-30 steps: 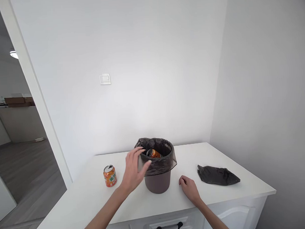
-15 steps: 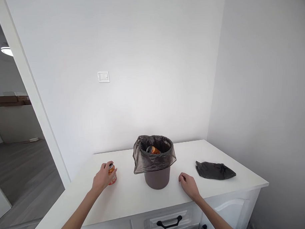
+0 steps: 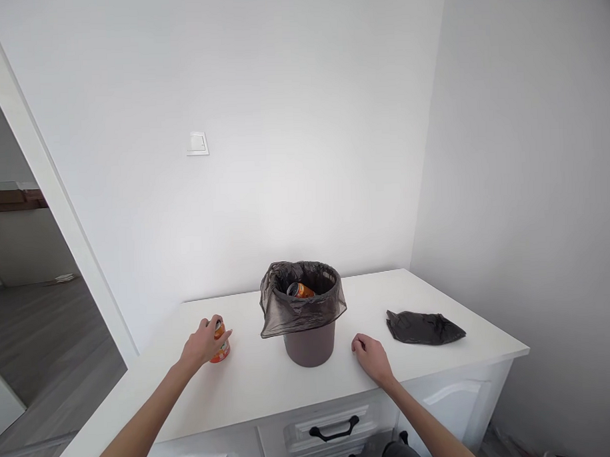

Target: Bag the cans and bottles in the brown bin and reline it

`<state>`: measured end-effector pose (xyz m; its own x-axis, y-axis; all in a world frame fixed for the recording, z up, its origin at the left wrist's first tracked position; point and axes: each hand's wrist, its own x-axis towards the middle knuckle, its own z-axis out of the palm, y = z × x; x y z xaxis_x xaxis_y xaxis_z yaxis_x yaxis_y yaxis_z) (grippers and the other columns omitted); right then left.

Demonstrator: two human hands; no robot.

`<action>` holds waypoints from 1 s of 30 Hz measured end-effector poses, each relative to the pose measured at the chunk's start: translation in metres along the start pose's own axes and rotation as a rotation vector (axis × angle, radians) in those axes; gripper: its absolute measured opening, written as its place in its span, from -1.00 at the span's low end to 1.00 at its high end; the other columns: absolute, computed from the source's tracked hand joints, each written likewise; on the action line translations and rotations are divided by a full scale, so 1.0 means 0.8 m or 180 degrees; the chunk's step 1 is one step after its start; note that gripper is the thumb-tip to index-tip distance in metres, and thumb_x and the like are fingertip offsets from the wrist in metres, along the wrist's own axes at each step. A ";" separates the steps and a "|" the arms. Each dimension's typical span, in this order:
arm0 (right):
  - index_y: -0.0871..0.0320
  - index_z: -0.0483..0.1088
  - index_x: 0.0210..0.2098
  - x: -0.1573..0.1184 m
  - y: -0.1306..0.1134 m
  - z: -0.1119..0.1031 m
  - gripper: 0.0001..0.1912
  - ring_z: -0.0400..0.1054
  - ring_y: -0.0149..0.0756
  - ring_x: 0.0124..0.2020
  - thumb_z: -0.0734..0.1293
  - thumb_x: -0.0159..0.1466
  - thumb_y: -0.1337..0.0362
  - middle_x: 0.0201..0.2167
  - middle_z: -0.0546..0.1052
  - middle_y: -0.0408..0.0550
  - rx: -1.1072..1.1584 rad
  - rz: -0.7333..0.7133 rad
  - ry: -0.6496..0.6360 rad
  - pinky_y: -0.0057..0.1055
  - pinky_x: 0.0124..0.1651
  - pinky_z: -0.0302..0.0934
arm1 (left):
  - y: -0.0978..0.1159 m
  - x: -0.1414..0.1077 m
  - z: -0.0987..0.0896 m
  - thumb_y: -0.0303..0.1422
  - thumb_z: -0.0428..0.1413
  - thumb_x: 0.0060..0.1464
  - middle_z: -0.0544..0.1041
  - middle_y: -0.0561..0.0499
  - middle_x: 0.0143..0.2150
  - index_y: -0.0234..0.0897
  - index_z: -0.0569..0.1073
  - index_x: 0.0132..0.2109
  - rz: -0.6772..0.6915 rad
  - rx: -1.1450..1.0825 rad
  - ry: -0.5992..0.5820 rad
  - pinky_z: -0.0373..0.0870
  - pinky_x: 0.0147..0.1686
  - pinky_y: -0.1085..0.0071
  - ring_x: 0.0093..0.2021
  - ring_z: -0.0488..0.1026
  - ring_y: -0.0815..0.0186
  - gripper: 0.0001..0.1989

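Observation:
My left hand is around the upper part of an orange can that stands upright on the left of the white counter. Right of the middle rests my right hand, its fingers curled in and nothing seen in them. Between the hands stands a brown bin, lined with a dark, see-through bag folded over its rim. Another orange can lies tilted inside the bin, its lower part hidden. To the right, a folded black bag lies flat on the counter.
The white counter has drawers with black handles below its front edge. Grey-white walls rise behind and to the right, with a light switch at the back. A doorway opens on the left.
The view has shifted slightly, so everything sits a little further left and higher. Both hands keep about the same places on the counter, the left one still at the can.

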<state>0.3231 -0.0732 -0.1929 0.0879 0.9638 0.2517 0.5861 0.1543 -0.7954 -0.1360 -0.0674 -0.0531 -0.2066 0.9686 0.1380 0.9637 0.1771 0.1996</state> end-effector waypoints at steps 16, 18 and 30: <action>0.06 0.32 -0.50 0.002 0.000 -0.005 -0.75 0.37 -0.26 -0.39 0.10 0.24 0.30 -0.47 0.53 -0.12 -0.0058 -0.0012 -0.0033 -0.41 -0.32 0.07 | -0.012 0.010 0.005 0.05 0.00 0.16 0.41 -0.16 0.06 -0.08 0.26 0.14 0.0119 -0.0238 -0.0114 0.50 -0.34 0.25 -0.16 0.61 0.03 -0.49; 0.06 0.33 -0.50 0.001 -0.003 -0.005 -0.75 0.37 -0.27 -0.39 0.11 0.24 0.31 -0.47 0.54 -0.12 -0.0076 -0.0008 -0.0023 -0.41 -0.30 0.07 | -0.013 0.009 0.006 0.04 0.01 0.14 0.41 -0.16 0.06 -0.09 0.26 0.14 0.0106 -0.0264 -0.0104 0.50 -0.34 0.25 -0.14 0.61 0.02 -0.49; 0.07 0.33 -0.50 0.002 -0.003 -0.004 -0.75 0.34 -0.28 -0.40 0.11 0.25 0.33 -0.47 0.53 -0.14 -0.0121 0.0016 -0.0098 -0.41 -0.30 0.06 | -0.009 0.010 0.003 0.03 -0.02 0.15 0.40 -0.17 0.03 -0.11 0.28 0.12 0.0072 -0.0375 -0.0173 0.51 -0.35 0.26 -0.16 0.61 0.03 -0.51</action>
<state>0.3247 -0.0730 -0.1888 0.0666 0.9709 0.2301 0.6159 0.1415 -0.7750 -0.1440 -0.0609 -0.0554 -0.1725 0.9807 0.0916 0.9408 0.1366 0.3102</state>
